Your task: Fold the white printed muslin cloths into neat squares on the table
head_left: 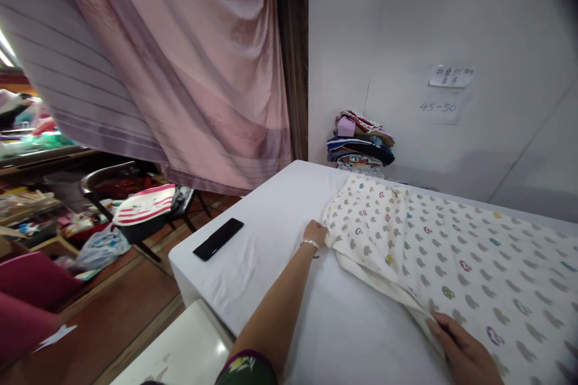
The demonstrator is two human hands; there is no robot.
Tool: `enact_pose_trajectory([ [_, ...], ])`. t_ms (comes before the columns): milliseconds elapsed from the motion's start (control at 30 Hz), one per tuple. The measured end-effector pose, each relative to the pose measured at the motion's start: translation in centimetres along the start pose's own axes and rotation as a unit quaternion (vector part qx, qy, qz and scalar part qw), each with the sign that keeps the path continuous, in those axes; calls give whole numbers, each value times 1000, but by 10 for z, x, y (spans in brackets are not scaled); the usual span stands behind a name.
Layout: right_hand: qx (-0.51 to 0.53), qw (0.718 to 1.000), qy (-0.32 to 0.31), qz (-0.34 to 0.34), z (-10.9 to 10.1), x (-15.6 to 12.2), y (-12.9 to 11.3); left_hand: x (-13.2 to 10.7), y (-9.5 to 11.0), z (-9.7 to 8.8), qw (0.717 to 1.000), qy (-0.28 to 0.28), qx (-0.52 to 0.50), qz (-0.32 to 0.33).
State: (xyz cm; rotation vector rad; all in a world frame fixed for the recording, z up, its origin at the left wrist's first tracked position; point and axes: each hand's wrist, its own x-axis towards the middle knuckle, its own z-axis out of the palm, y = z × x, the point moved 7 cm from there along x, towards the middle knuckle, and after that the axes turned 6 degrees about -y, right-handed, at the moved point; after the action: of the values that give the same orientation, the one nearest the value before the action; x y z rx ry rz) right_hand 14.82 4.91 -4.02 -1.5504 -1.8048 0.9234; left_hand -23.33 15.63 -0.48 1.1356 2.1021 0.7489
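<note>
A white cloth printed with grey mushroom-like shapes and small coloured figures (424,240) lies spread over the right side of the white-covered table (280,204). My left hand (316,232), with a bracelet at the wrist, grips the cloth's near left corner. Lower right, my right hand (465,352) pinches the near edge, thumb on top and fingers partly hidden. Between the two hands the edge hangs slightly loose and shows a plain white underside. Some wrinkles run across the cloth near its left end.
A black phone (219,239) lies on the table's left part. Folded clothes (361,141) are stacked at the back against the wall. Left stand a chair (144,207) with a striped cloth and a pink curtain (217,60). A white stool-like surface (180,349) adjoins the table's near side.
</note>
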Motion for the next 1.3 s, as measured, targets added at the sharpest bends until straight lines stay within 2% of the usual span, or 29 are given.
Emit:
enact_pose_trajectory([
  [67,2,1000,-1,3,0,0,0,-4,-2,16,999,-32,-8,-7],
  [167,8,1000,4,2,-1,-1,-2,-7,7,35,997,-73,-6,-10],
  [233,10,1000,9,-9,-2,-1,-5,-8,17,41,996,-88,3,-5],
  [333,7,1000,14,-19,-2,-1,-11,-11,30,40,997,-75,10,14],
  [467,-13,998,2,-54,-4,-2,-32,-16,41,19,998,-36,-27,47],
  [633,-109,976,-77,-173,5,-3,-62,-27,40,-30,992,0,-105,70],
  [733,-172,959,-108,-198,17,-3,-60,-45,30,-56,988,49,-124,72],
  [867,-218,942,-151,-205,34,-4,-45,-80,19,-76,979,175,-56,92],
  [933,-232,937,-164,-202,35,-5,-38,-95,21,-72,969,213,24,121],
  [967,-235,936,-166,-201,34,-5,-37,-99,23,-65,968,203,67,132],
  [1100,-238,936,-158,-206,30,-6,-39,-97,16,-22,973,44,191,121],
  [1167,-243,933,-159,-211,31,-8,-42,-96,7,-14,976,6,188,108],
  [1233,-255,932,-151,-210,33,-9,-42,-100,1,-22,981,38,152,112],
  [1300,-268,933,-142,-194,32,-10,-41,-109,-2,-36,979,100,121,133],
])
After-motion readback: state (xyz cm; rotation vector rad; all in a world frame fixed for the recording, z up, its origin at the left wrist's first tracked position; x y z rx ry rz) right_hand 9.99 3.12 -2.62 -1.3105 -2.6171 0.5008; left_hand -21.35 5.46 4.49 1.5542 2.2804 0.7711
